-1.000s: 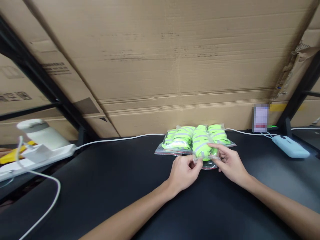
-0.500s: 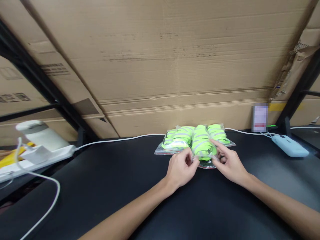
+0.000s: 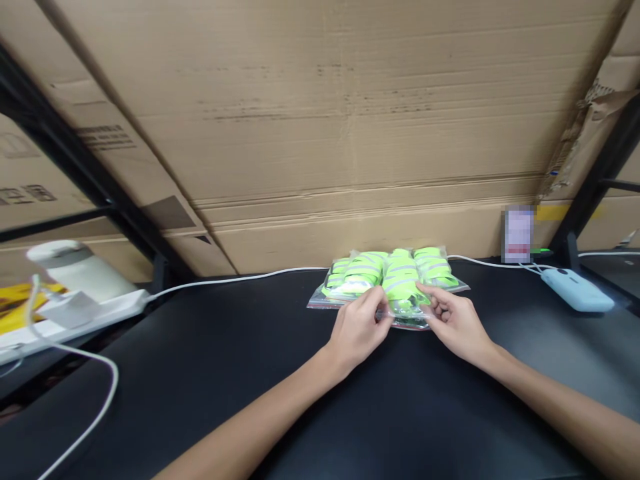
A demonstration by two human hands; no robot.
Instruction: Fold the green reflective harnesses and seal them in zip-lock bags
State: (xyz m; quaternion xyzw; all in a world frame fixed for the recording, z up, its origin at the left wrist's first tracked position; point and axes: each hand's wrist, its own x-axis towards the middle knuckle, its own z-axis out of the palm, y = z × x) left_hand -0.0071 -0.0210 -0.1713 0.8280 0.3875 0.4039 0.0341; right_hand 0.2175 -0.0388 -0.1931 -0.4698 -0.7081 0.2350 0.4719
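Note:
Several clear zip bags with folded neon-green reflective straps lie side by side against the cardboard. My left hand (image 3: 361, 328) pinches the left side of the front zip bag (image 3: 401, 287), near its lower edge. On the opposite side, my right hand (image 3: 456, 322) grips the same bag between thumb and fingers. The bag's red-lined zip edge points toward me. Just left of it sits another zip bag (image 3: 364, 265), partly behind my left hand. A further zip bag (image 3: 433, 265) lies to the right, beyond my right fingertips.
A white power strip (image 3: 115, 305) with a plugged charger (image 3: 67, 309) and a pale bottle (image 3: 90, 270) are at the left. A light-blue device (image 3: 576, 291) and a blurred upright card (image 3: 518, 235) are at the right. Cardboard (image 3: 320, 133) walls the back of the black table (image 3: 210, 360).
Both hands have shifted slightly; the front bag's lower edge has moved a little away from me, closer to the other bags. The grip on it stays.

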